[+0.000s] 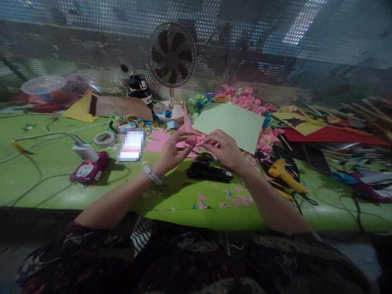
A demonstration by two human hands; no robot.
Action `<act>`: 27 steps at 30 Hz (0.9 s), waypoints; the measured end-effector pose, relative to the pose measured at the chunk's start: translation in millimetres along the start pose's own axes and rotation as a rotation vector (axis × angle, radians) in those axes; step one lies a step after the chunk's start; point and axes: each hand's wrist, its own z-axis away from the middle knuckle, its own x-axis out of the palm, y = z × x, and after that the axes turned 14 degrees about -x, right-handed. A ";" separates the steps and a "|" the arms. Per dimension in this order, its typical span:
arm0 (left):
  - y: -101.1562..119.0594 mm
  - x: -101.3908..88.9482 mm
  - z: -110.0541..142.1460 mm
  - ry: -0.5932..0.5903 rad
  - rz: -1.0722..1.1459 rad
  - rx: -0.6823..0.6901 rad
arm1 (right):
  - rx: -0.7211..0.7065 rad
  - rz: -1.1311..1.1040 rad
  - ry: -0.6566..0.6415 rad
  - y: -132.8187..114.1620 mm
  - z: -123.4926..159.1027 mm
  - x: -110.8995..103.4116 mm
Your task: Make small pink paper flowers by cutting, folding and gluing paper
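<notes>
Both my hands meet above the green table point(55, 171), pinching a small folded pink paper piece point(192, 141) between them. My left hand point(171, 150), with a white band on its wrist, grips the piece from the left with curled fingers. My right hand point(223, 148) holds it from the right, fingers bent around it. Pink paper sheets point(157, 141) lie flat just behind the hands. A pale green sheet point(232, 124) rests tilted beyond my right hand. A black stapler point(210, 172) lies on the table right under my hands.
A small fan point(171, 57) stands at the back centre. A phone point(131, 145), tape roll point(104, 139) and magenta device point(89, 169) with a white charger sit to the left. A yellow glue gun point(286, 174), paper flowers point(248, 100) and sticks fill the right. Paper scraps litter the front.
</notes>
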 end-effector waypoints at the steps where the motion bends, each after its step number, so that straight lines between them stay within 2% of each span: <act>1: -1.5 -0.6 -1.0 0.018 -0.001 -0.003 | -0.021 0.030 0.026 1.4 0.4 0.9; 4: -9.2 -2.4 -4.7 0.017 0.028 -0.028 | -0.067 0.100 0.073 4.9 1.6 4.4; 8: -19.6 -2.8 -8.6 -0.023 0.130 -0.081 | -0.060 0.183 0.072 5.9 1.9 8.8; 12: -24.6 -2.3 -10.4 0.067 0.115 -0.010 | -0.076 0.228 0.076 3.3 1.8 12.6; 17: -26.1 -3.1 -10.8 0.123 0.041 0.029 | -0.082 0.286 0.048 -1.4 3.5 15.1; 22: -25.4 -2.7 -10.4 0.118 0.040 0.064 | -0.139 0.337 -0.005 -1.3 5.3 16.4; 27: -25.2 -2.5 -10.9 0.087 0.136 0.024 | -0.111 0.364 0.031 3.8 5.4 17.9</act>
